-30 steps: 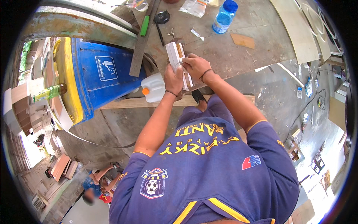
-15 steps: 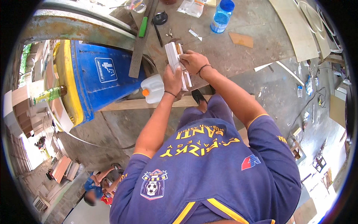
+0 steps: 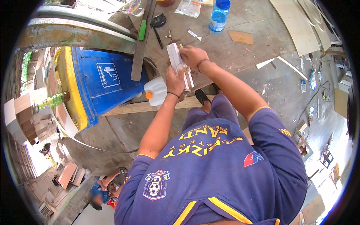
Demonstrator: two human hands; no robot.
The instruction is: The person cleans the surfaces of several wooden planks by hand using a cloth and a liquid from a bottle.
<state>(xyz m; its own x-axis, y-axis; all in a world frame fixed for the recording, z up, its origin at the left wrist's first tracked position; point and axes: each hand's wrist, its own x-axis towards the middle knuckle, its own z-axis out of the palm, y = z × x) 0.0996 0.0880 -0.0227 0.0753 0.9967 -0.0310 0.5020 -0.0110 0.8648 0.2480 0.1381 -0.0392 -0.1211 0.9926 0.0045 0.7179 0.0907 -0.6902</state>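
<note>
A bundle of long white strips point(image 3: 174, 54) with brownish edges lies at the near edge of the workbench, its near end sticking out past that edge. My left hand point(image 3: 175, 81) is wrapped round the near part of the bundle, thumb on top. My right hand point(image 3: 195, 58) is closed, knuckles up, against the right side of the bundle near its far end. Its fingertips are hidden, so I cannot make out what they pinch.
On the workbench point(image 3: 210, 48) are a blue-capped bottle point(image 3: 219, 15), a tape measure point(image 3: 159, 20), a green-handled tool point(image 3: 142, 30) and a brown wood offcut point(image 3: 240, 37). A white jerrycan point(image 3: 156, 92) and a blue bin point(image 3: 103, 90) stand left. Another person point(image 3: 103, 189) sits behind, lower left.
My right hand has turned and curled, its knuckles now higher over the strips. My left hand keeps its grip. The whole view has shifted slightly.
</note>
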